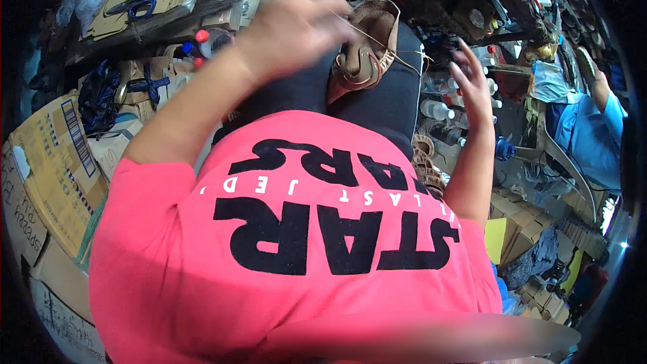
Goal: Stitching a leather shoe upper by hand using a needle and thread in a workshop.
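A tan leather shoe rests on my dark trousers between my thighs, its opening facing up. My left hand is raised just left of the shoe, its fingers curled and blurred by motion. A thin thread runs from these fingers to the shoe, where its path crosses the opening. More of the thread trails from the shoe's right side over my right thigh. My right hand is lifted to the right of the shoe, its fingers apart; I make out nothing held in it.
Blue-handled scissors lie on brown card sheets at the upper left. Plastic bottles stand right of my legs, and red-capped ones at the left. Cardboard boxes flank my left side. A person in blue is at the right.
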A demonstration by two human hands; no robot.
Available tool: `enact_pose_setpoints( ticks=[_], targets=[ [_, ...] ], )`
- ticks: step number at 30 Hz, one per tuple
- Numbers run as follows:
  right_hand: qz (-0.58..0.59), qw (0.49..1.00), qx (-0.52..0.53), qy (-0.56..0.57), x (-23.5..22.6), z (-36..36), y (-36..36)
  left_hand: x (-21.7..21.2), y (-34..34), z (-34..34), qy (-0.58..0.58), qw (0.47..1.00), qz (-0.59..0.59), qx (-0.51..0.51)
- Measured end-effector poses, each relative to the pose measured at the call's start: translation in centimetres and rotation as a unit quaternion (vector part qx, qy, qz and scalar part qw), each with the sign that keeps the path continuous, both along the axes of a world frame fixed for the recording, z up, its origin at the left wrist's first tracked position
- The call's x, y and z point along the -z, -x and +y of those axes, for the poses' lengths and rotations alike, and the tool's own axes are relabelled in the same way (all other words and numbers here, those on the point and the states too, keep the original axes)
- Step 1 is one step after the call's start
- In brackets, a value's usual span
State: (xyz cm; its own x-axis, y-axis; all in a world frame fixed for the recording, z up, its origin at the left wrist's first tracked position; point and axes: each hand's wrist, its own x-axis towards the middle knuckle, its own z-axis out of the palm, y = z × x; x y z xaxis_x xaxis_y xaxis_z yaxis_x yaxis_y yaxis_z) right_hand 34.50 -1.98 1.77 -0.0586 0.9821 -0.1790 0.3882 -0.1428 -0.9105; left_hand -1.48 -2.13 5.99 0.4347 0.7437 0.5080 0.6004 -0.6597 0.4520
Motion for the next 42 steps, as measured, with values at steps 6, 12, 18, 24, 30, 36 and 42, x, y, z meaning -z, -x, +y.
enact_pose_setpoints(
  ticks=[6,12,18,24,30,36,42],
  targets=[
    [-0.189,0.943,-0.245,-0.122,-1.7,5.6,8.1,1.9,-5.4,-2.5,0.09,0.965,0.239,0.066],
    [-0.159,0.973,-0.145,-0.083,-1.1,2.3,7.2,3.9,-2.5,-0.6,0.086,0.981,0.159,0.074],
    [-0.05,0.993,-0.091,-0.047,1.3,0.8,6.3,4.9,-3.5,-2.1,0.146,0.976,0.105,0.121],
    [-0.029,0.991,-0.126,-0.04,1.6,2.2,7.5,2.7,-4.4,-2.7,0.203,0.942,0.244,0.107],
    [-0.121,0.98,-0.139,-0.071,-1.7,-0.1,8.2,3.1,-5.0,2.4,0.192,0.972,0.028,0.13],
    [-0.223,0.934,-0.277,-0.033,-3.8,-0.9,8.9,6.3,-8.8,4.1,0.259,0.957,-0.006,0.132],
    [-0.06,0.986,-0.143,0.055,-7.5,-3.0,5.2,6.2,-8.1,4.1,0.27,0.956,-0.014,0.111]
  ],
)
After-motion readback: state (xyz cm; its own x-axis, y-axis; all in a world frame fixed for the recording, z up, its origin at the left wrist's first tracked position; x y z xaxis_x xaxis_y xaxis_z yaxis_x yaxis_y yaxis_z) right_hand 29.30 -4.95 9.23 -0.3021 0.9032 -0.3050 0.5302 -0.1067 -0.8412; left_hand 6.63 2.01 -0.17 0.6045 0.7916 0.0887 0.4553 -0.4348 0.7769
